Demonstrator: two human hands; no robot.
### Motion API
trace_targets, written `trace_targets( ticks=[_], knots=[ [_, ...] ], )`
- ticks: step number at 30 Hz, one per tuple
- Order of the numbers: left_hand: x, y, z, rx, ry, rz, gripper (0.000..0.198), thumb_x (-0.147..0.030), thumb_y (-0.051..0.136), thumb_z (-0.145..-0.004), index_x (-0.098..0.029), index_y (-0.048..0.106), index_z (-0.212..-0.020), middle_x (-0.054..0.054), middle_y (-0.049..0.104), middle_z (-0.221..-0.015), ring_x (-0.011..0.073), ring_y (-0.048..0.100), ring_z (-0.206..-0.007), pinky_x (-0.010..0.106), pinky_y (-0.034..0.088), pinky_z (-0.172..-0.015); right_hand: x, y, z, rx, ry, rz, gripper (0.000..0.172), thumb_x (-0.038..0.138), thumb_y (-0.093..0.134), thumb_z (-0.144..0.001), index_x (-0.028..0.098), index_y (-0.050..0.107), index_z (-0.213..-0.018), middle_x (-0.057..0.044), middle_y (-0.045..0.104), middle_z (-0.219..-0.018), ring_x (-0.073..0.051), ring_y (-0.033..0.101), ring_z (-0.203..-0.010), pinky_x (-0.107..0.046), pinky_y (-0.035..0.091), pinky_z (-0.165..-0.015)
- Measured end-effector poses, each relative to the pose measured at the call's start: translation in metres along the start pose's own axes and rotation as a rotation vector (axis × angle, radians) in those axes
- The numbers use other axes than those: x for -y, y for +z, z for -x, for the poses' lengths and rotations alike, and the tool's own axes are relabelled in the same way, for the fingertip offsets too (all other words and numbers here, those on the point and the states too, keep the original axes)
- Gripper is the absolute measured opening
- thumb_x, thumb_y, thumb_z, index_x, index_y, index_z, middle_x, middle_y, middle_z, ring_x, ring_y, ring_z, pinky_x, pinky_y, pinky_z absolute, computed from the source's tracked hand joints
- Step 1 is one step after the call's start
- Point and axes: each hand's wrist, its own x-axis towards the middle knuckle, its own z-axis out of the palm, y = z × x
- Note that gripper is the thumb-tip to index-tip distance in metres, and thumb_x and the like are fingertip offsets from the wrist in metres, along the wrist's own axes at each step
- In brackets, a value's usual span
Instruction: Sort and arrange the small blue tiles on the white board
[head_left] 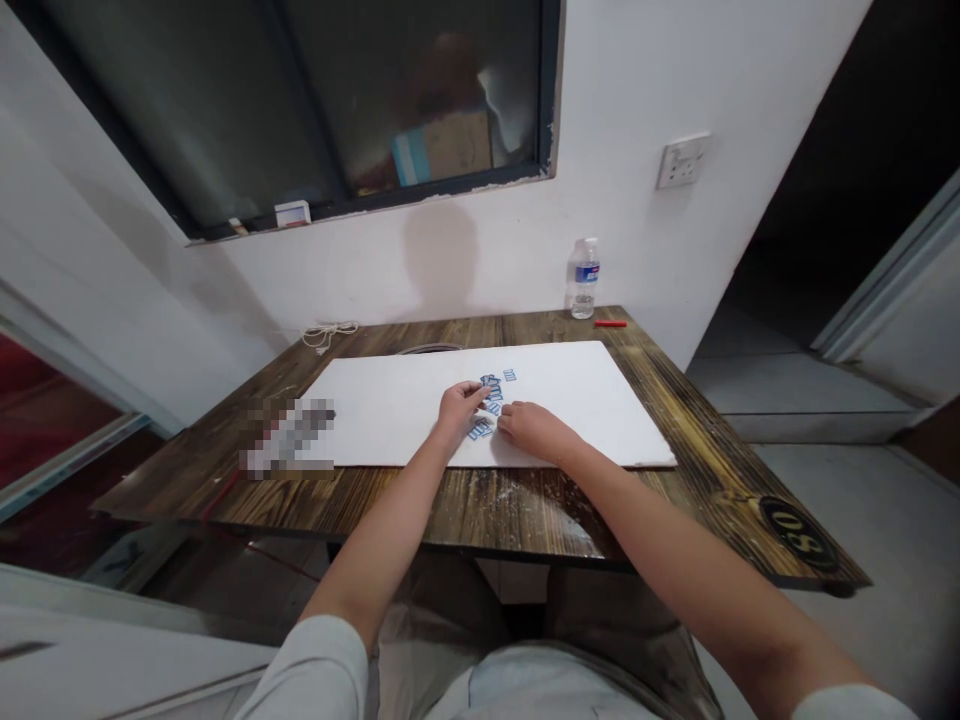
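Hands: left hand [459,408] curled, its fingertips bunched at the cards; right hand [531,430] rounded and low, its fingertips near them. Whether either grips anything, I cannot tell.
Cards: small blue-marked white cards [491,393] in a loose strip, between the hands and just ahead of them.
Long axis: from near-left to far-right.
Nearer hand: the left, at the strip's middle; the right sits just beside its near end.
Under them: a white board [592,400] on a dark-grained wooden table [495,510].
Far edge: a plastic water bottle [584,278], a red stick [610,323], and a white cord [328,336].
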Motion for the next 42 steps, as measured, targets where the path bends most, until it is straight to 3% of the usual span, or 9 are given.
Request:
trace_targets(
  ticks=[12, 30, 42],
  knots=[
    [-0.006, -0.001, 0.005, -0.005, -0.047, 0.018, 0.04, -0.044, 0.081, -0.052, -0.015, 0.065, -0.074, 0.001, 0.058, -0.06, 0.0114, 0.054, -0.055, 0.019, 0.04, -0.043, -0.004, -0.003, 0.0, 0.007, 0.03, -0.041, 0.014, 0.02, 0.053, -0.088, 0.014, 0.065, -0.093, -0.01, 0.065, -0.093, -0.022, 0.058, -0.089, -0.029, 0.04, -0.073],
    [-0.001, 0.0, -0.002, -0.001, 0.005, 0.012, 0.032, -0.037, 0.08, -0.055, -0.015, 0.064, -0.072, 0.0, 0.06, -0.058, 0.0105, 0.056, -0.051, 0.023, 0.037, -0.049, -0.006, 0.001, 0.001, 0.004, 0.028, -0.039, 0.017, 0.016, 0.049, -0.09, 0.015, 0.065, -0.097, -0.01, 0.064, -0.095, -0.02, 0.058, -0.09, -0.028, 0.04, -0.076],
    [0.002, -0.002, -0.001, -0.001, 0.026, 0.034, 0.035, -0.04, 0.081, -0.055, -0.015, 0.066, -0.073, 0.001, 0.063, -0.062, 0.0109, 0.056, -0.053, 0.023, 0.037, -0.049, -0.011, 0.003, 0.001, 0.045, 0.005, -0.083, 0.016, 0.015, 0.052, -0.089, 0.013, 0.067, -0.089, -0.01, 0.064, -0.092, -0.02, 0.057, -0.089, -0.028, 0.039, -0.079]
  ],
)
